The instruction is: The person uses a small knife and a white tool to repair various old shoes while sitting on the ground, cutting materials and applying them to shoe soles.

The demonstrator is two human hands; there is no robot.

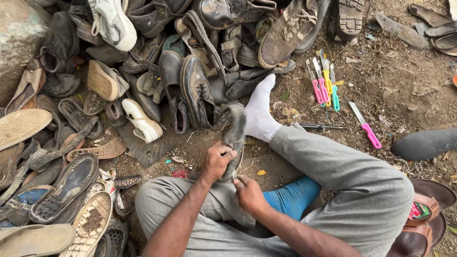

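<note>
Two hands on one worn grey shoe (232,131), propped on my lap against my white-socked foot (258,114). Left hand (217,161) clamped round its heel; right hand (248,192) pinched shut at the sole edge, tool hidden. Looks mid-job: sole mostly attached, knives (323,85) on the dirt unused.

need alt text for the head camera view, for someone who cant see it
Seen from above, a seated person's left hand and right hand grip a worn grey leather shoe held over their lap. A heap of old dark shoes and loose soles covers the dirt ground ahead and to the left, and small knives with pink, yellow and teal handles lie to the right.
</note>
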